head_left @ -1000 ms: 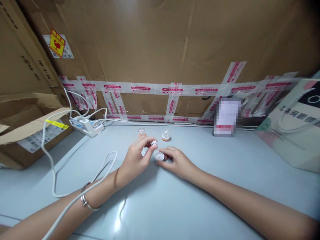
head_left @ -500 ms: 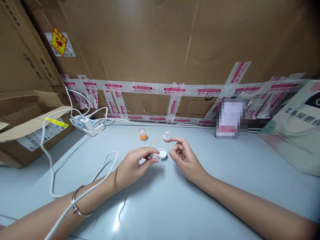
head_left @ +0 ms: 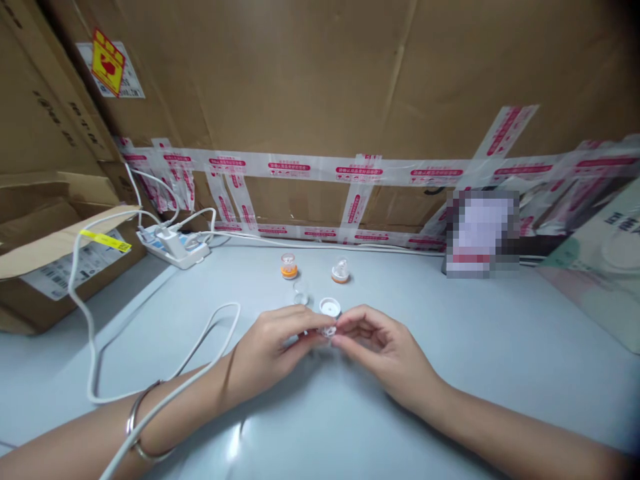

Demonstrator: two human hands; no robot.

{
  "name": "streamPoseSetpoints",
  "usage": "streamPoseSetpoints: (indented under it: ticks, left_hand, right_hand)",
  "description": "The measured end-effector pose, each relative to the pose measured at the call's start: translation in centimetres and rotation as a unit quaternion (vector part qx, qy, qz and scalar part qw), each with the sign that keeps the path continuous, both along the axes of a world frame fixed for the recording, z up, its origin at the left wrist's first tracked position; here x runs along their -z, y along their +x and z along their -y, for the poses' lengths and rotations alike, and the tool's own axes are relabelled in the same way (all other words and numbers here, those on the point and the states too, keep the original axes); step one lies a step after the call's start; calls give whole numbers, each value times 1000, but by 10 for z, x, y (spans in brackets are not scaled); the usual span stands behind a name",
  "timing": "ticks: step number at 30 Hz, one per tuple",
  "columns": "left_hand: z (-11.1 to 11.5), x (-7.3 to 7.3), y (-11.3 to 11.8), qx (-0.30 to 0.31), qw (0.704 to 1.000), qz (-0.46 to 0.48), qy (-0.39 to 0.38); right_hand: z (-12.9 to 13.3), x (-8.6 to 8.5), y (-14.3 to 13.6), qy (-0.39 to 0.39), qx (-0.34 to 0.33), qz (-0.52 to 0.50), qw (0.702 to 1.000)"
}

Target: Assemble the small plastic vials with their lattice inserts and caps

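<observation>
Between my two hands is a small clear-and-white plastic piece (head_left: 328, 331), partly hidden by fingers. My left hand (head_left: 285, 337) pinches it from the left, and the thumb and forefinger of my right hand (head_left: 383, 340) close on its right side. Just behind them a round white cup-like base (head_left: 330, 307) rests on the table. A clear plastic cap (head_left: 300, 293) lies to its left. Farther back stand a small round container with an orange band and clear top (head_left: 289, 267) and a similar white-and-orange one (head_left: 341, 271).
A white power strip (head_left: 175, 250) with plugs sits at the back left, beside an open cardboard box (head_left: 40, 267). Its white cable (head_left: 93, 347) loops over my left forearm. A large taped carton (head_left: 300, 87) walls the back. A blurred-out object (head_left: 480, 233) stands at right.
My right hand has come down from near the white-and-orange container and now grips the clear-and-white piece with my left. The view has shifted slightly.
</observation>
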State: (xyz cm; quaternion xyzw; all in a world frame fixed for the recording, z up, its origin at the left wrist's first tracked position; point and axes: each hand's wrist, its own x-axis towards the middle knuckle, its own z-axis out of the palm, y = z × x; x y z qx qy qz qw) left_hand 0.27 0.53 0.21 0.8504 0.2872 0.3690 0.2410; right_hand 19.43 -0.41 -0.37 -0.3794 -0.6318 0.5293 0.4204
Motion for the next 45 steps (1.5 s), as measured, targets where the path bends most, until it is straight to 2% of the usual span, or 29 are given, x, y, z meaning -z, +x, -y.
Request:
streamPoseSetpoints:
  ticks: [3,6,14,18,24,30,33,39,45]
  left_hand:
    - [0,1,1,-8,1000,16,-2]
    - [3,0,2,-30,998,27,-53]
    - [5,-3,4,3,986,38,-165]
    - [6,2,3,-4,982,52,-181]
    - [4,10,1,-29,990,23,-135]
    - [6,6,4,-44,995,-16,-89]
    - [6,5,5,-43,996,-27,-76]
    - [5,3,3,-36,994,-63,-83]
    - [9,5,5,-56,991,-95,-74]
  right_hand:
    - [0,0,-3,-97,-3,-66,993]
    - [-1,-1,-4,-155,-4,-78,985]
    - [-4,-3,-4,-216,12,-80,973]
    - [-4,-1,-3,-237,-1,-94,967]
    - [-5,6,-2,-218,-19,-82,972]
    - [-7,8,-2,-188,-33,-80,978]
    - [-7,8,-2,-196,-19,-87,977]
    - [-6,6,-2,-223,-3,-82,971]
    - [-5,2,-4,-202,-6,-55,978]
